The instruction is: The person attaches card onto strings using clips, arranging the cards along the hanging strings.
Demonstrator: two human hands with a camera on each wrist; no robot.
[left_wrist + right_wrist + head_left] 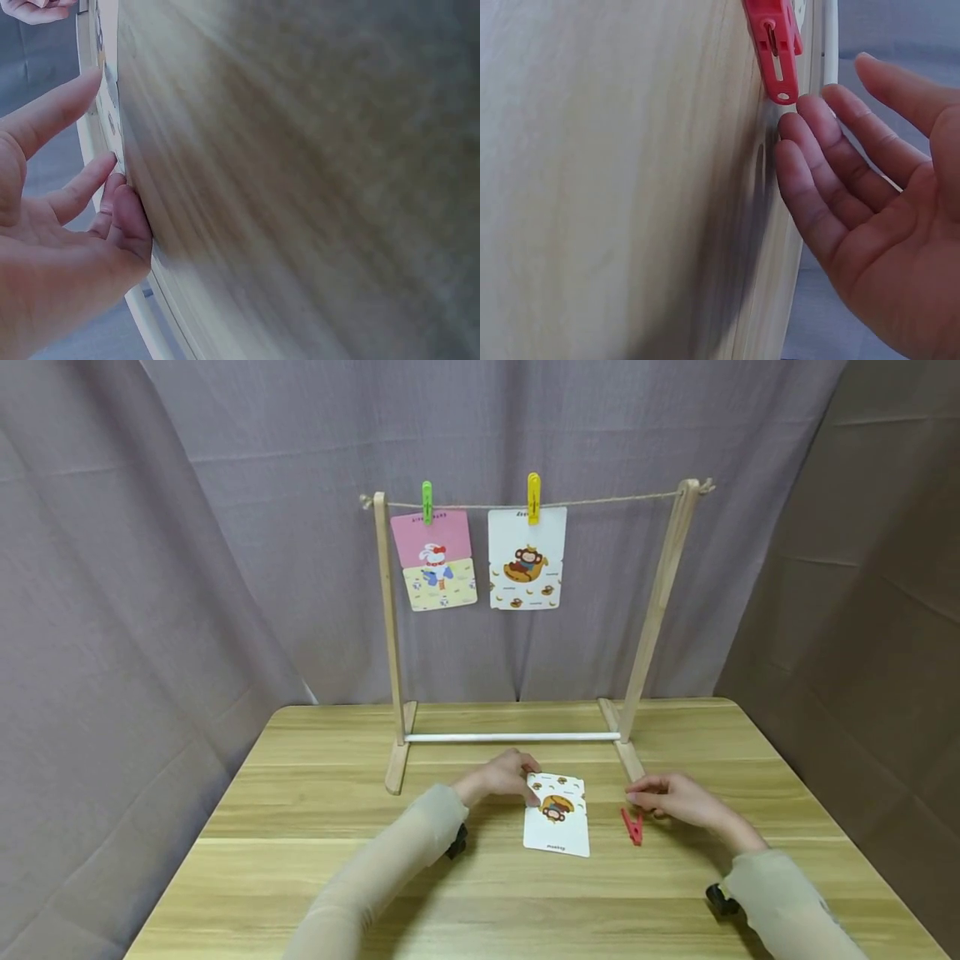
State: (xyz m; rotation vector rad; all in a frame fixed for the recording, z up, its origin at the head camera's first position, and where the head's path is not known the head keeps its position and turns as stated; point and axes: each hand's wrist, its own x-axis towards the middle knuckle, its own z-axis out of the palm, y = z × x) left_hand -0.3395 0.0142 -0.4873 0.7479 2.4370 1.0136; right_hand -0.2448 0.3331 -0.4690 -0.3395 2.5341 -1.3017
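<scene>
A white card [558, 822] with a monkey and banana print lies on the table, its monkey upside down in the head view. My left hand [504, 777] is at the card's far left corner. In the left wrist view, its thumb and index finger stand well apart, their tips at the card [110, 37], and the other fingers bend near the tabletop. To the card's right lies a red clothespin [632, 827]. My right hand [678, 797] is just beside it with nothing held; in the right wrist view the loosely bent fingertips are close to the clothespin [778, 60].
Behind the hands stands a wooden frame [651, 618] with a white bottom bar [513, 737] and a rope [611, 502]. From the rope hang a pink and yellow card [442, 539] by a green clothespin [427, 502] and another monkey card [513, 531] by a yellow clothespin [533, 497].
</scene>
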